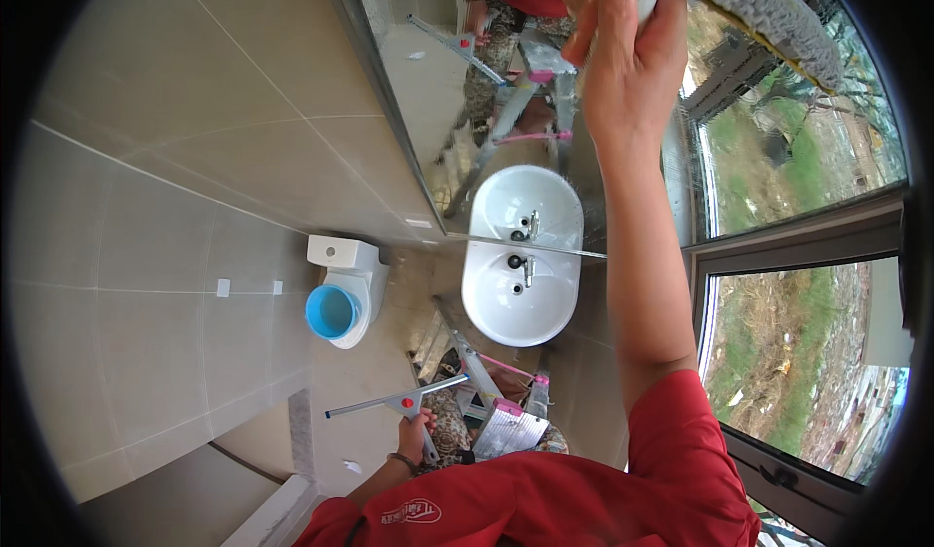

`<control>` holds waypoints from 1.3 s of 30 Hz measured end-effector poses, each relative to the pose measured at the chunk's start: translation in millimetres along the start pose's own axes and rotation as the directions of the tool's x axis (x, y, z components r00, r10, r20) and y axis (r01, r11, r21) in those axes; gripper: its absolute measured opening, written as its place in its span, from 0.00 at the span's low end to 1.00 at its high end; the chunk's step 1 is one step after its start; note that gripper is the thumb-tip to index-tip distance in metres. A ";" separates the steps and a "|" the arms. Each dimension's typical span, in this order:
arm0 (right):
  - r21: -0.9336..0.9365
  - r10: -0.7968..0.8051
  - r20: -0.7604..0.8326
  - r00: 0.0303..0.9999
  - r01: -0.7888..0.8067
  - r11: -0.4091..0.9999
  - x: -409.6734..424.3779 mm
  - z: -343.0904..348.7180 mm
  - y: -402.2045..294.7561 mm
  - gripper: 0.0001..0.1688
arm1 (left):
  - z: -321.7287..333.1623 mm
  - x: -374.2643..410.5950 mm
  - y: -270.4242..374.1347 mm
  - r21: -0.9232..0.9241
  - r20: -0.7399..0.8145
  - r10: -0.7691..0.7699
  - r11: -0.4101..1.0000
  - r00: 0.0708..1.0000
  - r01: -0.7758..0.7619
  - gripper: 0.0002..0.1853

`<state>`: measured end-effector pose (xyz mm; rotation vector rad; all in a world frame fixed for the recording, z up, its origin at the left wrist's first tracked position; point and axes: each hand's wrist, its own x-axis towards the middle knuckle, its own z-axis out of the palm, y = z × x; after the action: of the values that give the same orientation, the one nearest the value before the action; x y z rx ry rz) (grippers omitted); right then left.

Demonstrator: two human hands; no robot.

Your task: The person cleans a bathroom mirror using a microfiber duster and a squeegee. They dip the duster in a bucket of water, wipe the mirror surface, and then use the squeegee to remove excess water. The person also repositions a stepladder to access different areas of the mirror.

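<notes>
My right hand (633, 73) is raised high and grips the pale handle of a window washer with a grey fleece pad (759, 18) edged in yellow. The pad lies across the upper right, by the wall mirror (430, 102); whether it touches the glass I cannot tell. Water streaks the mirror, which reflects my body, the basin and the ladder. Low down, my left hand (414, 436) is closed around the handle of a window squeegee (400, 402) with a long blade and a red button. This squeegee is beside my patterned trouser leg, away from the mirror.
An aluminium stepladder (503, 430) stands beneath me, with pink parts. Below the mirror is a white washbasin (522, 313) with a tap. A blue bucket (333, 311) rests on the toilet (372, 277). Framed windows (795, 357) line the right side; tiled walls (153, 343) rise at left.
</notes>
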<state>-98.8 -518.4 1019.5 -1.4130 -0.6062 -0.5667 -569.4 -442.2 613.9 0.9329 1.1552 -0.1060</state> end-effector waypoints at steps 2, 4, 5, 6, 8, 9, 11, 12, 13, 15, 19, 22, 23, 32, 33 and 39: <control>0.139 -0.067 -0.176 0.982 0.092 0.986 6.7 22.5 -9.8 0.21 | 2.8 0.3 1.0 0.036 0.034 -0.010 0.999 0.999 0.009 0.09; 0.174 -0.072 -0.145 0.987 0.097 0.980 7.3 18.8 -12.5 0.21 | 1.8 -4.8 3.2 0.069 0.062 -0.019 0.998 0.998 0.014 0.10; 0.192 -0.076 -0.129 0.989 0.100 0.976 7.6 18.1 -14.3 0.20 | 0.5 -5.9 4.7 0.085 0.075 -0.023 0.996 0.997 0.016 0.10; 0.111 -0.009 -0.121 0.993 0.022 0.994 -1.7 18.7 -6.0 0.21 | 1.0 -7.1 1.9 0.057 0.028 -0.047 0.997 0.998 0.045 0.09; -0.083 0.121 -0.101 0.988 -0.129 0.988 -28.6 15.8 22.5 0.18 | -13.1 -11.6 -7.0 0.085 -0.028 -0.050 0.995 0.998 0.052 0.09; -0.202 0.164 -0.088 0.982 -0.179 0.963 -46.4 10.5 44.1 0.16 | -16.0 -7.2 -8.9 0.090 -0.041 -0.039 0.995 0.998 0.042 0.09; -0.300 0.111 -0.042 0.993 -0.119 0.946 -107.2 -9.8 114.0 0.15 | -26.4 -4.7 -19.0 0.053 -0.072 -0.037 0.998 0.997 0.041 0.09; -0.435 0.146 -0.021 0.989 -0.140 0.890 -142.4 -20.0 146.6 0.14 | -30.9 -4.0 -21.6 0.061 -0.083 -0.037 0.997 0.996 0.042 0.09; -0.572 0.216 0.037 0.976 -0.156 0.805 -180.8 -32.9 183.3 0.15 | -30.3 0.2 -24.1 0.070 -0.095 -0.035 0.997 0.995 0.042 0.09; -0.740 0.257 0.116 0.959 -0.089 0.666 -246.9 -45.8 239.9 0.15 | -28.9 2.7 -28.5 0.088 -0.107 -0.083 0.992 0.991 0.093 0.08; -0.761 0.364 0.223 0.904 -0.072 0.644 -304.5 -52.0 301.7 0.15 | -27.0 15.7 -51.9 0.149 -0.098 -0.122 0.980 0.988 0.135 0.09; -0.733 0.326 0.245 0.913 -0.046 0.679 -289.9 -67.5 297.0 0.18 | -19.1 21.4 -64.6 0.189 -0.081 -0.127 0.972 0.989 0.140 0.09; -0.747 0.360 0.263 0.895 -0.047 0.663 -277.0 -84.2 289.6 0.18 | -20.1 20.2 -62.6 0.204 -0.080 -0.129 0.969 0.988 0.142 0.09; -0.998 0.489 -0.066 0.870 -0.067 -0.015 -201.3 -417.5 236.2 0.21 | -2.0 38.7 -67.5 0.250 -0.117 -0.156 0.951 0.981 0.181 0.10; -0.983 0.565 -0.183 0.804 -0.139 -0.121 -197.9 -442.9 235.2 0.21 | -0.6 38.7 -68.2 0.246 -0.100 -0.164 0.952 0.981 0.184 0.09; -0.975 0.589 -0.215 0.779 -0.139 -0.172 -228.3 -491.0 276.0 0.21 | 11.2 77.4 -69.8 0.221 -0.094 -0.182 0.955 0.979 0.199 0.10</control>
<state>-50.5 -985.2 633.3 -3.1055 0.2669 -0.1549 -563.0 -465.0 511.8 1.0328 1.3185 -0.3715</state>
